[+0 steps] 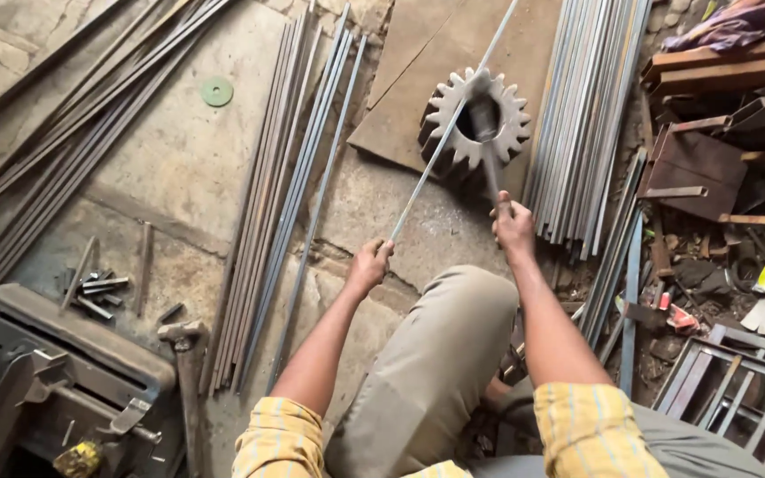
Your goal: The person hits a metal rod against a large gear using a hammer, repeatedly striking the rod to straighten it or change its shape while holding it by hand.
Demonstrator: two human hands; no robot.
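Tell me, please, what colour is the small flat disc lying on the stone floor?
The disc is pale green, seen in the head view.

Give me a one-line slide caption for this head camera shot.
Left hand holds a thin rod across a large gear; right hand holds a hammer on it.

A metal workshop: steel rods [281, 195] lie bundled on the stone floor [179, 168] beside a large gear [453, 146] and scrap [710, 177].
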